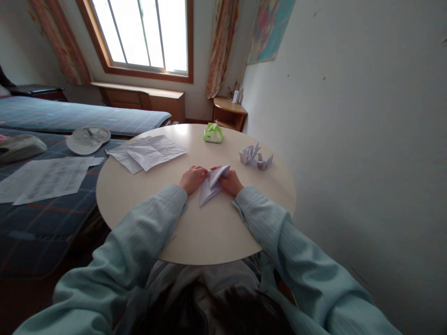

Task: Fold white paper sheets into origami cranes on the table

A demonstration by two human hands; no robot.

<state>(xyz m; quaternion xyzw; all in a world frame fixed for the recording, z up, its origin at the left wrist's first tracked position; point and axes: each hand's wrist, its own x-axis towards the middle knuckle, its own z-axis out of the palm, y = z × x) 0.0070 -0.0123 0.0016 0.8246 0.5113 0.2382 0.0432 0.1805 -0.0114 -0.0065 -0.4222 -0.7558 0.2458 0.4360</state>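
Observation:
A folded piece of pale lilac paper (212, 184) lies on the round beige table (209, 232) in front of me. My left hand (192, 178) rests at its left edge with the fingers curled onto the fold. My right hand (230, 181) pinches the paper's upper right flap. Both hands are closed on the paper. Light blue sleeves cover both arms.
Two finished folded paper figures (255, 157) sit at the table's right. A green and white packet (213, 133) stands at the far side, loose crumpled sheets (148, 152) at the left. A bed (52, 177) with printed papers and a cap lies left; a white wall is close on the right.

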